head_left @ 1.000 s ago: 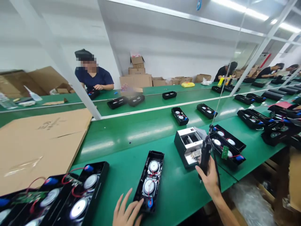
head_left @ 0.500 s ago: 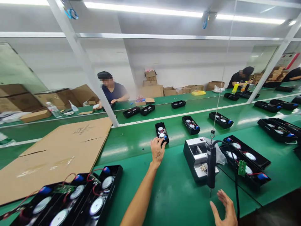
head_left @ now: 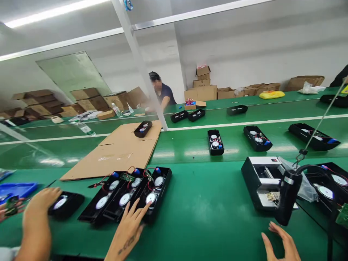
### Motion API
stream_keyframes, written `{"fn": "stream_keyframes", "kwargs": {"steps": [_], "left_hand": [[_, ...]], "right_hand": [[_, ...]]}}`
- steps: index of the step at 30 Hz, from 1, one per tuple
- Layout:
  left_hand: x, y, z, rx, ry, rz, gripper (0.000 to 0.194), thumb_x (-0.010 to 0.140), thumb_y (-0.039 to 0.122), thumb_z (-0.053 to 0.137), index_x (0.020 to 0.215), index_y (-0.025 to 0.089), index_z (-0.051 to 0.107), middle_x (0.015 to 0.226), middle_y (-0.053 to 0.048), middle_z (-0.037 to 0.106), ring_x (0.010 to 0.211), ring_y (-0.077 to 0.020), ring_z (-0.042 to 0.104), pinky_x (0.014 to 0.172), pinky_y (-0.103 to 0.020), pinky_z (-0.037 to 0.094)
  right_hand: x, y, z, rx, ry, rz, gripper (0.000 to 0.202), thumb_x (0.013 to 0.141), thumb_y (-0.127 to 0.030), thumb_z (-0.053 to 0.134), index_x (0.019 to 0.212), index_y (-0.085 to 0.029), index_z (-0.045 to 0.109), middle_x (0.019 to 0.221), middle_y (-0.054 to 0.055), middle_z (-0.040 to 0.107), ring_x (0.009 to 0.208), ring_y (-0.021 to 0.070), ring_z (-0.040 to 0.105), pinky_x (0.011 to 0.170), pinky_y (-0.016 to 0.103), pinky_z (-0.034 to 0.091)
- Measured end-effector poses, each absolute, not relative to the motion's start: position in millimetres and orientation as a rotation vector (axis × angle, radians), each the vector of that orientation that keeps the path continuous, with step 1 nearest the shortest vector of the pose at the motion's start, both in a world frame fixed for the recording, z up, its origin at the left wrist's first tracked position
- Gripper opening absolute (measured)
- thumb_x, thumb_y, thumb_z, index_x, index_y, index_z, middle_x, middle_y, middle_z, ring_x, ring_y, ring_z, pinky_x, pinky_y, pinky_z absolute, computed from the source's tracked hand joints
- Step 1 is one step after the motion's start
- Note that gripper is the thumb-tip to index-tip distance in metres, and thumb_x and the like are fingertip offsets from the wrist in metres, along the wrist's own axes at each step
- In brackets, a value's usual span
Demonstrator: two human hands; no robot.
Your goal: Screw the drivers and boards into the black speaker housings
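Observation:
My left hand (head_left: 129, 226) reaches over a row of black speaker housings (head_left: 163, 188) on the green bench. Its fingers are stretched out and spread, the tips at the white round speaker of the rightmost housing; whether they press on it I cannot tell. These housings hold white speakers, red wires, blue parts and small circuit boards. At the lower right, my right hand (head_left: 282, 243) has thumb and fingers apart with nothing between them. Just above it an electric screwdriver (head_left: 289, 195) hangs from a cord. Behind that stands a black and white screw feeder box (head_left: 258, 185).
A co-worker's arm (head_left: 38, 221) reaches in from the left to another housing (head_left: 67, 204), near a blue tray (head_left: 19, 190). Flat cardboard (head_left: 122, 148) lies behind the row. More housings (head_left: 215, 142) sit on the belt. Another person (head_left: 165, 94) works across it.
The view has swung left. My left hand has left the housing on the belt and come to the row at the left. My right hand stays open near the screwdriver, which now hangs tilted.

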State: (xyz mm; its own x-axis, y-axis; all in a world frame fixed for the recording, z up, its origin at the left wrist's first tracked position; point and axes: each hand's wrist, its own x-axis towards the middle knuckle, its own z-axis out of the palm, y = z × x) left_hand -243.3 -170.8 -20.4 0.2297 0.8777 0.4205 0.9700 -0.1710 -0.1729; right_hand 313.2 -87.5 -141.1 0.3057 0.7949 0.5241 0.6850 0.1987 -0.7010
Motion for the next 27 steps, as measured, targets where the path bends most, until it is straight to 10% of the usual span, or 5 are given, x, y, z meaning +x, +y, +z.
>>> {"fn": "stream_keyframes", "kwargs": {"steps": [4, 9, 13, 23, 27], "left_hand": [[-174, -144, -25, -2.167, -1.621, -0.431, 0.065, 0.089, 0.006, 0.058, 0.15, 0.029, 0.06, 0.108, -0.001, 0.082, 0.116, -0.0271, 0.075, 0.119, -0.054, 0.054], [-6, -103, -29, -2.242, -1.693, -0.813, 0.039, 0.1, 0.022, 0.062, 0.139, 0.02, 0.066, 0.101, -0.007, 0.079, 0.11, -0.0281, 0.075, 0.113, -0.055, 0.06], [60, -106, -18, -2.578, -1.618, -1.005, 0.051, 0.104, 0.021, 0.055, 0.155, 0.02, 0.056, 0.12, -0.011, 0.08, 0.114, -0.0259, 0.076, 0.105, -0.047, 0.065], [-12, -126, 1, -2.672, -1.223, -1.268, 0.026, 0.098, 0.023, 0.074, 0.125, 0.026, 0.075, 0.095, -0.002, 0.08, 0.104, -0.0222, 0.078, 0.098, -0.041, 0.069], [-21, -122, -13, -2.695, -1.228, -1.149, 0.029, 0.098, 0.034, 0.076, 0.126, 0.028, 0.075, 0.105, -0.004, 0.082, 0.119, -0.0267, 0.075, 0.109, -0.05, 0.064]], "right_hand": [[265, -100, -135, -1.345, -1.597, 0.414, 0.043, 0.098, -0.051, 0.069, 0.132, -0.025, 0.068, 0.122, 0.013, 0.079, 0.104, 0.0351, 0.08, 0.091, 0.051, 0.068], [198, -124, -126, -1.175, -1.819, 0.651, 0.11, 0.079, -0.032, 0.087, 0.173, -0.031, 0.029, 0.174, 0.019, 0.043, 0.149, 0.0464, 0.058, 0.11, 0.061, 0.063], [214, -106, -120, -1.08, -1.912, 0.638, 0.118, 0.08, -0.02, 0.079, 0.177, -0.029, 0.012, 0.177, 0.022, 0.035, 0.159, 0.0447, 0.046, 0.121, 0.063, 0.053], [335, -48, -21, -1.205, -2.154, 0.773, 0.082, 0.08, -0.01, 0.077, 0.158, -0.03, 0.056, 0.171, 0.016, 0.047, 0.155, 0.0373, 0.053, 0.124, 0.057, 0.051], [291, -81, -21, -0.96, -2.05, 0.498, 0.039, 0.089, -0.013, 0.078, 0.124, -0.027, 0.071, 0.127, 0.011, 0.076, 0.117, 0.0288, 0.075, 0.102, 0.048, 0.063]]}}
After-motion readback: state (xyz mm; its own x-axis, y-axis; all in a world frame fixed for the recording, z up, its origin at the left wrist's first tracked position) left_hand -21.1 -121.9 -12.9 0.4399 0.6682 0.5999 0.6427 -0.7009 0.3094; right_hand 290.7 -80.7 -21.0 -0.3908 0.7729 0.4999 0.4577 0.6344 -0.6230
